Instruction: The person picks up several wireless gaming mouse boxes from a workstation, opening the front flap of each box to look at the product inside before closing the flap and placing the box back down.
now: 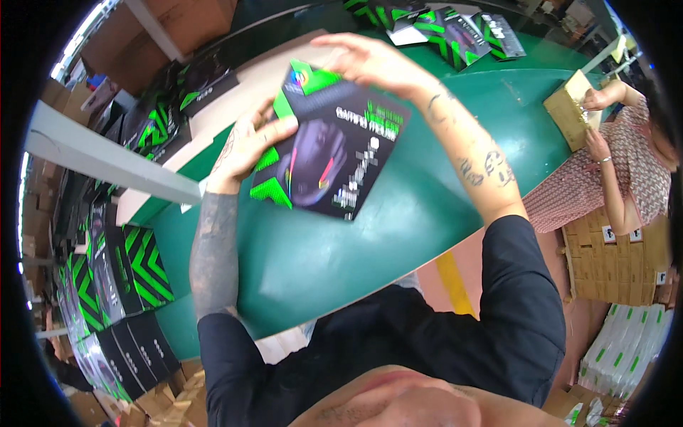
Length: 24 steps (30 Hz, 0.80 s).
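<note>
I hold a black and green product box [329, 146] with a picture of a computer mouse above the green conveyor belt [334, 249]. My left hand [245, 146] grips its left edge, thumb on the front face. At the box's top right corner, my right hand [373, 64] holds on with curled fingers. The box is tilted, its printed face toward me.
Stacks of matching black and green boxes [121, 277] stand at my left, and several more [441, 28] lie at the far end of the belt. A co-worker in a patterned dress [605, 178] handles a brown carton [569, 107] at the right. Cardboard cartons [615, 260] sit below them.
</note>
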{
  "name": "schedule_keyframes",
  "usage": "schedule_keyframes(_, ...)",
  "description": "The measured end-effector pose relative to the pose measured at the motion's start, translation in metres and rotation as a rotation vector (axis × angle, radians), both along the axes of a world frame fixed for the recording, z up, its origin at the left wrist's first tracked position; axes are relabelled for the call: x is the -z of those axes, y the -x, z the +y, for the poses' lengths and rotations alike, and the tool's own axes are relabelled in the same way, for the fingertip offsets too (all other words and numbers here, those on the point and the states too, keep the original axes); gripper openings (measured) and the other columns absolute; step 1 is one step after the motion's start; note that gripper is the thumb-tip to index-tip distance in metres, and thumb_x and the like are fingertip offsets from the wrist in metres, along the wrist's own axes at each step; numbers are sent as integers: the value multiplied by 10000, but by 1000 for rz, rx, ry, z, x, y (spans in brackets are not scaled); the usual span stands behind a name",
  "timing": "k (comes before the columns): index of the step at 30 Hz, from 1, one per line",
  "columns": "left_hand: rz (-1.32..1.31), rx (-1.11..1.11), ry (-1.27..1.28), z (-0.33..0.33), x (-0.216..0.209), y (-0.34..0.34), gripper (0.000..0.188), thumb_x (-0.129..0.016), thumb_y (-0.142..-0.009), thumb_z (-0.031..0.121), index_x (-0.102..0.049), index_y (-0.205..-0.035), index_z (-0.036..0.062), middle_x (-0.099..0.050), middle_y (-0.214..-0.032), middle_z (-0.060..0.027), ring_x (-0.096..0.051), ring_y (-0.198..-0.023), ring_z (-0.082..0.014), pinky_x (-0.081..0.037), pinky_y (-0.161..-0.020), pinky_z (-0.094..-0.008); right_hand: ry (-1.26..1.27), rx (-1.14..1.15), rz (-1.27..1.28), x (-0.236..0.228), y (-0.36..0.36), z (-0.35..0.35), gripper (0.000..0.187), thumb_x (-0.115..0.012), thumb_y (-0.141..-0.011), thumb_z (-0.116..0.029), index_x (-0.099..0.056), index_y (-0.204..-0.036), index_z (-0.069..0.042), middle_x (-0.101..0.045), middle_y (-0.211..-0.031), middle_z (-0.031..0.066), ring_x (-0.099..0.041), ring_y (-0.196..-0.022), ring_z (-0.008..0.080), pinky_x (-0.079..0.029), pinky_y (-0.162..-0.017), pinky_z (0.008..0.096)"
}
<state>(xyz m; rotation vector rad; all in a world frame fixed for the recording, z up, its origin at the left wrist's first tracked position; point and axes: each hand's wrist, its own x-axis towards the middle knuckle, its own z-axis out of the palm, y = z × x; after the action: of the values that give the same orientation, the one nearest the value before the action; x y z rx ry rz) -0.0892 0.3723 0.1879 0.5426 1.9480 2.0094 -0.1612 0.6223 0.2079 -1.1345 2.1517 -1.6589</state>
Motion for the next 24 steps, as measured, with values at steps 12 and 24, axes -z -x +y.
schedule_keyframes(12, 1290, -771, 891, 18, 15, 22, 483, -596, -837, 320, -506, -1190, 3, -514, -1229, -151, -391, -1233, -292, -321, -1019, -396, 495, 180, -232, 82, -54, -38, 814, -620, -856, -167, -68, -1448, -73, -307, -1413, 97, -312, -1283, 172, -262, -1054, 310)
schedule_keyframes(24, 485, 556, -613, -61, -3, 56, 497, -298, -937, 471, -626, -864, 104, -578, -795, -22, -442, -926, -210, -193, -1031, -418, 391, 258, 31, 104, -64, -30, 855, -345, -889, -597, -7, -1439, -37, -129, -1480, 116, -125, -1362, 208, -104, -1100, 327)
